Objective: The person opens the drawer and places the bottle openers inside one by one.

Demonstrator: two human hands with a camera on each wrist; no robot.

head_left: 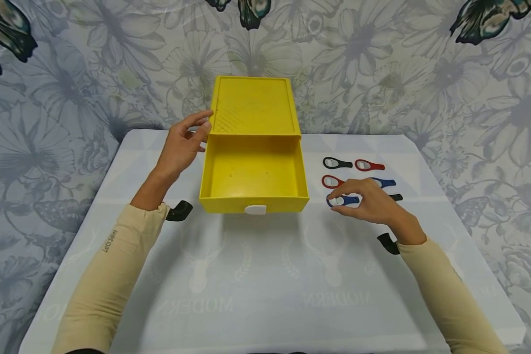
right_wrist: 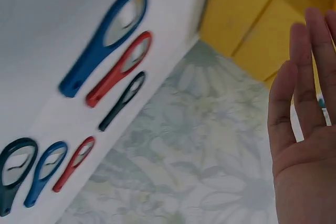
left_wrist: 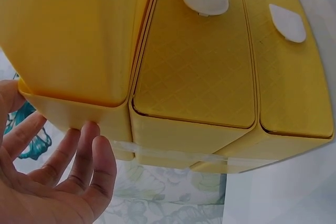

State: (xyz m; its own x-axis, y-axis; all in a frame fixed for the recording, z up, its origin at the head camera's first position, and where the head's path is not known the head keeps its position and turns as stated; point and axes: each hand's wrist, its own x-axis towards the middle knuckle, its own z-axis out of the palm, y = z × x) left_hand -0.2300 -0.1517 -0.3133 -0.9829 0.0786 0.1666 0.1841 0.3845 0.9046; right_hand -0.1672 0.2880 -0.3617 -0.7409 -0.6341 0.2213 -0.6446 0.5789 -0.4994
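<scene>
A yellow drawer unit (head_left: 256,105) stands on the table with its top drawer (head_left: 254,205) pulled out, bare inside. My left hand (head_left: 179,145) is at the unit's left side, fingertips on the casing near the top; in the left wrist view its fingers (left_wrist: 102,169) are loosely bent and grip nothing. My right hand (head_left: 367,201) hovers over small ring-headed tools, thumb and fingers spread around a blue one (head_left: 350,200). In the right wrist view this hand (right_wrist: 310,156) holds nothing, and the blue tool (right_wrist: 102,45) lies flat.
Beside the blue tool lie red (head_left: 332,181) and black (head_left: 338,163) ones, with another red (head_left: 369,165), blue (head_left: 384,182) and black (head_left: 396,197) one to the right. Two lower drawers (left_wrist: 194,66) are closed. Patterned wall covering (head_left: 363,59) rises behind the table (head_left: 265,275).
</scene>
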